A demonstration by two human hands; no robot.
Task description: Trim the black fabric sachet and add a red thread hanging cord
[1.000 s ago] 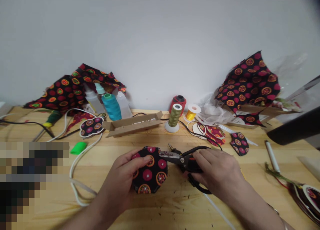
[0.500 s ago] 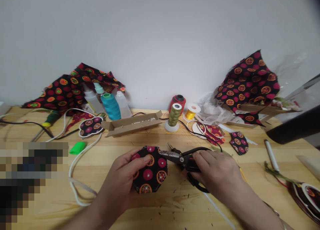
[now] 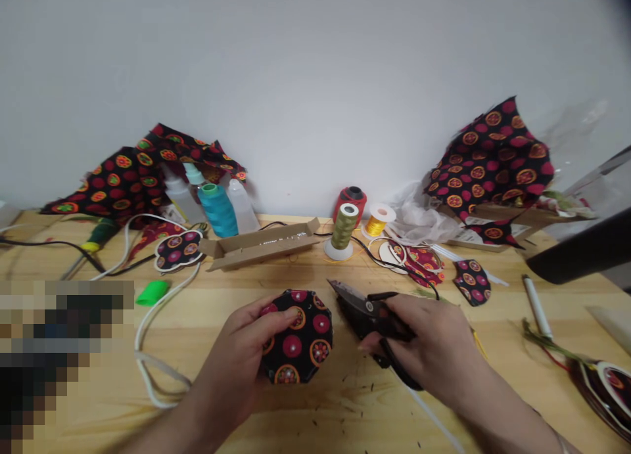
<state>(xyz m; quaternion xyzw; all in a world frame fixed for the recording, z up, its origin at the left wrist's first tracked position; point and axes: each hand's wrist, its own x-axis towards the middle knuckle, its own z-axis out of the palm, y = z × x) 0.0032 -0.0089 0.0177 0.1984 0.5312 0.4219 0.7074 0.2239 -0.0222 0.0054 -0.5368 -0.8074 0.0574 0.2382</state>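
My left hand (image 3: 241,355) grips an octagonal piece (image 3: 298,336) covered in black fabric with red and orange circles, holding it on the wooden table (image 3: 315,401). My right hand (image 3: 434,342) is closed round the handles of black scissors (image 3: 367,306). The blades point up and left, just right of the octagon and apart from it.
Behind stand a cardboard tray (image 3: 261,244), olive (image 3: 344,232), teal (image 3: 218,209), red (image 3: 351,201) and yellow (image 3: 378,222) thread spools, and glue bottles (image 3: 241,205). Patterned fabric lies at left (image 3: 133,171) and right (image 3: 493,158). White cable (image 3: 152,349) loops left; a pen (image 3: 535,306) lies right.
The scissors have lifted off the octagon's upper right edge and swung to point up and left. My left hand and the octagon have stayed put.
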